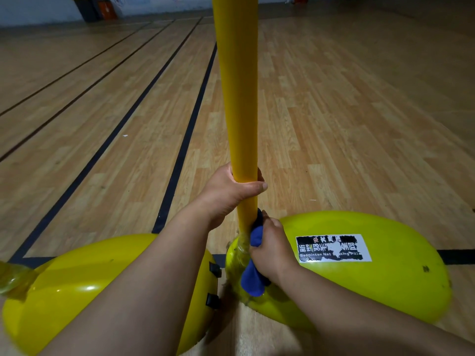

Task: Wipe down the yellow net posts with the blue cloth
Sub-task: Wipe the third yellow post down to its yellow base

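Here, at the frame's lower centre, the left hand [228, 191] wraps the stiff, smooth yellow post [237, 98] while the right hand [270, 245] clenches the soft, limp blue cloth [253, 276] against the post's foot, best kept bunched in the fist, I judge.

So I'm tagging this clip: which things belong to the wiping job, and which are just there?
In the job: yellow post; blue cloth; left hand; right hand.

Just there: label sticker; black floor lines; orange box.
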